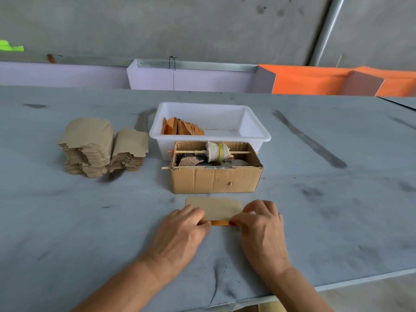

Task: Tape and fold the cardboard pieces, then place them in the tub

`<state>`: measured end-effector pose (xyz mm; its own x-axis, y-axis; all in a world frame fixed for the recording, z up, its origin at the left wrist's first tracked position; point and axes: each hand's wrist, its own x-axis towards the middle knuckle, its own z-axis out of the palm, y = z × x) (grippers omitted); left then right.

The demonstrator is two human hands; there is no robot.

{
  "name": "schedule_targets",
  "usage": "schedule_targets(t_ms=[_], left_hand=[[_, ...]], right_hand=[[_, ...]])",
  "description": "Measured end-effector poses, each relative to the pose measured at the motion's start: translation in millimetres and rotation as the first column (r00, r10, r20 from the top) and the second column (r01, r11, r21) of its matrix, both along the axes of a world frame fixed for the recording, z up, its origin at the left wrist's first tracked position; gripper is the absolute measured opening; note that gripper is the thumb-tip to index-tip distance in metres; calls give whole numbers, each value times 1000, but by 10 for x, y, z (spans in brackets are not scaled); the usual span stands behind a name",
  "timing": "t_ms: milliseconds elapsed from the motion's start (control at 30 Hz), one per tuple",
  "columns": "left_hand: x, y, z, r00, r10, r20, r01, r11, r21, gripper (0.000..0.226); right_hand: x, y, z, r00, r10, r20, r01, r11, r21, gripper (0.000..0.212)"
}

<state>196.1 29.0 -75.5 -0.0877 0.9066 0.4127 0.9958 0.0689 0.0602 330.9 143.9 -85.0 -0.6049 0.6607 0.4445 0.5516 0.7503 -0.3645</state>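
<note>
A flat brown cardboard piece lies on the grey table in front of me. Along its near edge runs a strip of amber tape. My left hand pinches the left end of the strip at the cardboard's edge. My right hand pinches the right end, its fingers curled over the cardboard's right corner. Behind stands a white tub with several folded orange-brown pieces leaning in its left end. A stack of unfolded cardboard pieces sits to the left.
A small open cardboard box stands between the tub and the piece, holding a tape roll on a wooden stick. The table's front edge runs close on the right. Purple and orange panels line the back.
</note>
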Motion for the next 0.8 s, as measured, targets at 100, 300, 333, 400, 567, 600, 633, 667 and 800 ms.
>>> schedule_targets(t_ms=[100,300,333,400,567,600,633,667,800], left_hand=[[11,14,1,1000,-5,2,5,999,34,9],[-135,-93,-27,986,11,167,-10,1000,-6,26],[-175,-119,-50,979,26,201,-22,1000,-21,32],[-227,-118,-62,968,75,240,-63,996,-57,31],[-245,193,50,922,251,296,-251,967,-39,18],[-249,254,66,920,274,281,-270,961,-51,19],[-248,303,74,911,309,272,-297,951,-86,23],[-244,344,79,900,347,265,-323,937,-129,26],[-208,435,49,878,432,207,-387,894,-227,27]], right_hand=[[-57,-147,25,991,134,17,-135,972,191,34],[111,-15,-20,983,119,138,-144,970,195,20],[159,23,-19,984,105,143,-130,975,181,22],[198,71,1,983,93,160,-119,979,163,24],[128,74,118,960,85,268,-120,986,117,25],[107,68,135,950,80,300,-112,989,92,27],[75,73,145,936,67,346,-98,993,72,32],[48,100,137,922,67,382,-105,991,81,37],[-38,181,191,905,64,420,-97,994,57,39]])
